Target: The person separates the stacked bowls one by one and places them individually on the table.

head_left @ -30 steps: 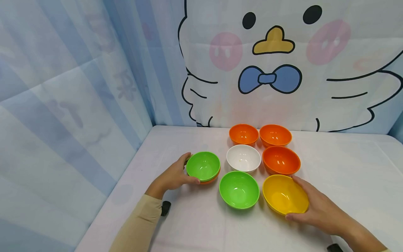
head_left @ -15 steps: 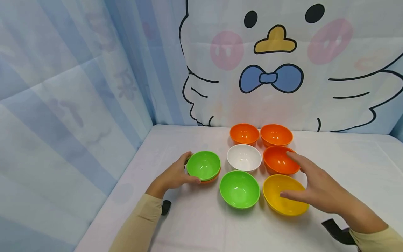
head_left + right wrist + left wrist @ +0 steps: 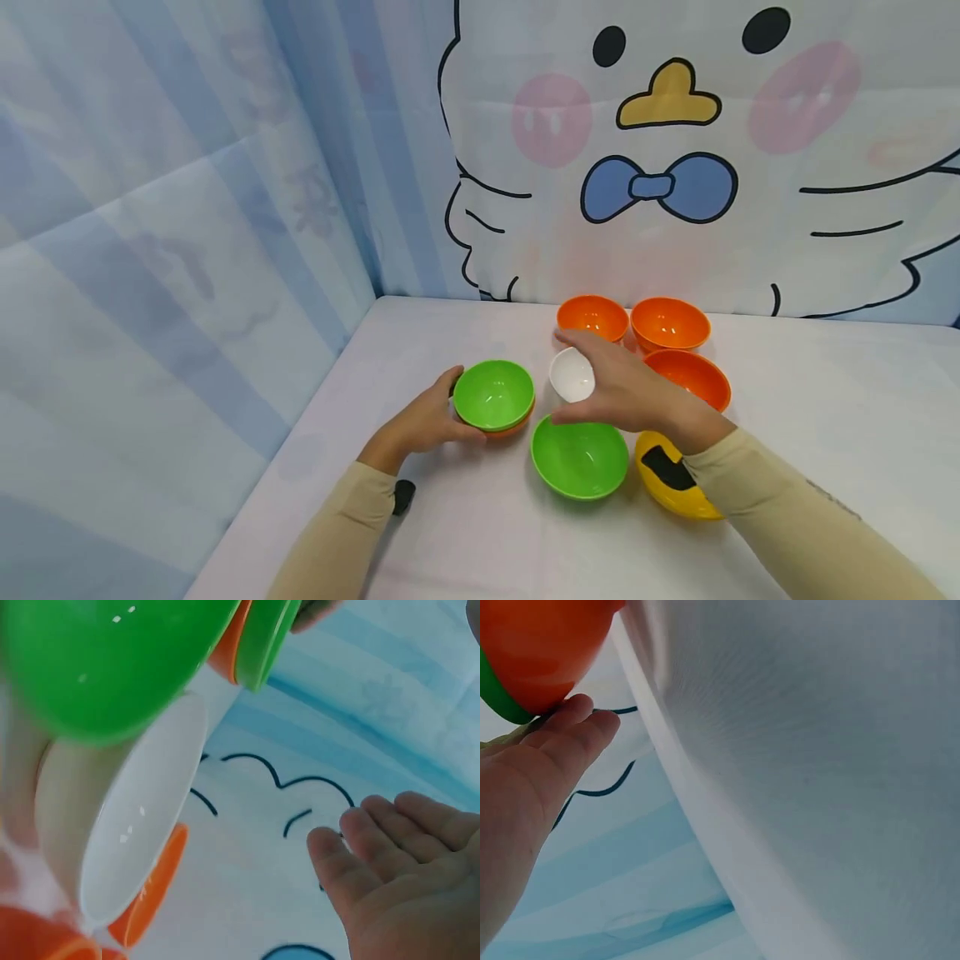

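My left hand (image 3: 427, 421) grips the left side of a small green bowl (image 3: 494, 395), which is nested in an orange bowl (image 3: 517, 427). In the left wrist view, the fingers (image 3: 577, 735) lie against these two bowls. My right hand (image 3: 622, 385) hovers over a white bowl (image 3: 570, 377) with thumb and fingers spread, holding nothing. It hides the white bowl's right part. A larger green bowl (image 3: 581, 467) stands just in front of the white one. The right wrist view has the white bowl (image 3: 142, 817) beside the open palm (image 3: 412, 877), apart from it.
Two orange bowls (image 3: 592, 315) (image 3: 670, 323) stand at the back. Another orange bowl (image 3: 693, 375) and a yellow bowl (image 3: 682, 498) are partly covered by the right arm. A printed cloth wall (image 3: 660, 250) rises behind the white table (image 3: 465, 533).
My right hand has left the yellow bowl, passed over the nearer orange bowl and moved left above the white bowl. The left hand keeps its grip on the stacked bowls.
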{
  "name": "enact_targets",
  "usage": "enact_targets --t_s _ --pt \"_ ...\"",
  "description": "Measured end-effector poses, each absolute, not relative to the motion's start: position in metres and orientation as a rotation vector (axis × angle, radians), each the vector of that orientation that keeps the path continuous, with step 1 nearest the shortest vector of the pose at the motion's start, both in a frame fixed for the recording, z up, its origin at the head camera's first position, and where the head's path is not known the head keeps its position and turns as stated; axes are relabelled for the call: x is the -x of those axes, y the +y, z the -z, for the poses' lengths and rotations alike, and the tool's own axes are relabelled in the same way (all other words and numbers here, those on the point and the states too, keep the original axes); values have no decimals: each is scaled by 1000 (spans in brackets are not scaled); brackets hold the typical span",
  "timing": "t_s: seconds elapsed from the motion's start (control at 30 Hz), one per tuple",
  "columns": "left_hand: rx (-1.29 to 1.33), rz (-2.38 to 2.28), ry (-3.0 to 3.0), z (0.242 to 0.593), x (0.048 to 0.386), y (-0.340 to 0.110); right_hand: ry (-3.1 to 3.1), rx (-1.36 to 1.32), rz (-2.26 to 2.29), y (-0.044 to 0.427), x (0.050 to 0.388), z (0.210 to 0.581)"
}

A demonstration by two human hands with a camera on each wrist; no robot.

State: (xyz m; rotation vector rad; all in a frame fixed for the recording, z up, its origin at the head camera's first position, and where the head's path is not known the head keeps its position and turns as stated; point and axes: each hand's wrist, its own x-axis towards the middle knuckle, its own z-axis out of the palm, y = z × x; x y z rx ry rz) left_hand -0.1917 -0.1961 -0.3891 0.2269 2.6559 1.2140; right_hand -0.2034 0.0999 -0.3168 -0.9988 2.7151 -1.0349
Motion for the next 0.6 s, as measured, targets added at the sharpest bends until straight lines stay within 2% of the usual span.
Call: enact_targets --t_s 0.3,0.6 --pt "-220 -1246 2655 391 193 -197 2620 1010 915 52 225 326" --pt "-290 -1275 2644 391 193 -198 2550 973 831 29 234 343"
